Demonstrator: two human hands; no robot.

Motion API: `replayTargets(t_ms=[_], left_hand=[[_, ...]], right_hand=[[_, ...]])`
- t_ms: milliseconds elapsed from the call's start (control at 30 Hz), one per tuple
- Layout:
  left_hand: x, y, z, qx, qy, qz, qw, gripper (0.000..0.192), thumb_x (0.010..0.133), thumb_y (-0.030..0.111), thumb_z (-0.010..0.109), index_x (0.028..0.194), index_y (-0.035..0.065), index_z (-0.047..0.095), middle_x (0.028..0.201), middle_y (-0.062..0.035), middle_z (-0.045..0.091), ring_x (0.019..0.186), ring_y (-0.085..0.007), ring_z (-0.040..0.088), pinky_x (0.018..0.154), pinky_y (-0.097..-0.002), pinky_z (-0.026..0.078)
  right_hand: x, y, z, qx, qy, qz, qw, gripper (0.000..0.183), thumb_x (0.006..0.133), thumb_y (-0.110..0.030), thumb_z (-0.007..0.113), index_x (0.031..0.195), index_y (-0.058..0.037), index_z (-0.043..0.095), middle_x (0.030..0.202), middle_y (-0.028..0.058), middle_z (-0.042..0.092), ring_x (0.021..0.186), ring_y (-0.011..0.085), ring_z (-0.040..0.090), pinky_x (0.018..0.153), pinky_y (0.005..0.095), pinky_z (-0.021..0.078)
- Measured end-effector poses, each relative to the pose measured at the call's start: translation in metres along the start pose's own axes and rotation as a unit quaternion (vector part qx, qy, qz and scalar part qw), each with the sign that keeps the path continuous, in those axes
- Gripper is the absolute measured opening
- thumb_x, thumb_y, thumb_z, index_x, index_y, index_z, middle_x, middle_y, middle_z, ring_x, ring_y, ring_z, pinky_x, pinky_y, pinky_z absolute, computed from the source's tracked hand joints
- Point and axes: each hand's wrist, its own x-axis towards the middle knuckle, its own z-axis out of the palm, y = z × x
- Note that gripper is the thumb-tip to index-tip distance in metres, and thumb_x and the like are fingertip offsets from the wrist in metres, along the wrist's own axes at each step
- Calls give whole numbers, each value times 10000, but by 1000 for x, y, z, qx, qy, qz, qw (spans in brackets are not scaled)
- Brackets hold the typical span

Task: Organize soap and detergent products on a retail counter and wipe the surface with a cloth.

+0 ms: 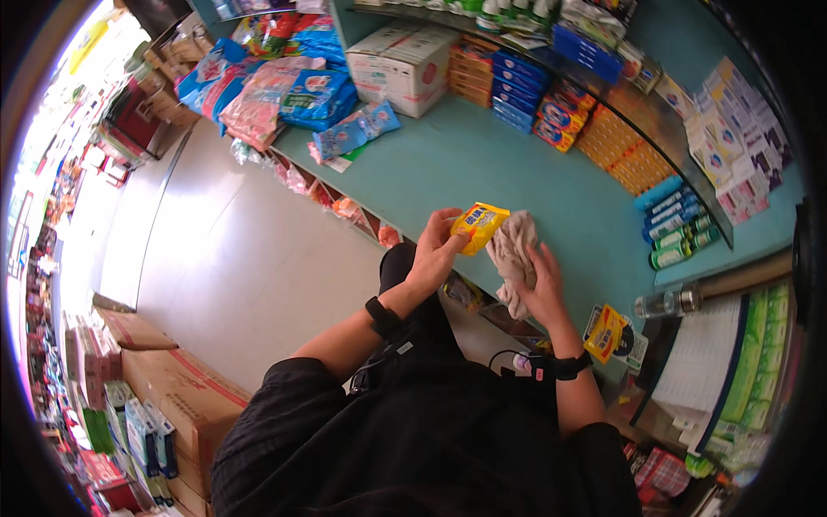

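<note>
My left hand (434,249) holds a small yellow packet (478,227) with blue print by its lower left side, over the front edge of a teal shelf counter (426,161). A crumpled greyish-beige cloth (513,252) lies just right of the packet, partly over the counter's edge. My right hand (543,284) is at the cloth's right side, thumb and fingers around its lower part. Another yellow packet (605,333) lies to the right, on cards with a printed code.
A white carton (402,68), bagged goods (320,97) and stacked small boxes (517,84) line the counter's back. A glass shelf (633,123) overhangs it. Bottles (672,220) and a clear glass flask (669,300) lie at right. Large cardboard boxes (181,400) stand at lower left.
</note>
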Motion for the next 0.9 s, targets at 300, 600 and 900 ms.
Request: replayTargets(t_ms=[300,600,900], left_hand=[[33,-26,62,195,-142,74,968,474,803,38,594,1229,18,386,1021,-94,562,890,-135,538,755,-251,453],[38,-50,76,401,-236,86,881,650,769,138,647,1325,55,321,1289,-176,413,1164,-294,436,924,-398,404],[45,-53,69,611,-282,116,730,681,760,272,649,1331,73,336,1372,-211,332,1296,-357,286,1042,-442,265]], right_hand=[[31,-13,-5,649,46,188,735,363,857,-176,602,1161,-16,481,1027,65,564,907,134,578,717,261,514],[18,83,-68,550,129,272,779,368,793,-203,677,1088,-55,512,989,54,602,836,132,607,591,240,513],[36,161,-109,317,180,362,858,287,826,-236,625,1041,-74,527,909,31,610,729,98,592,513,224,460]])
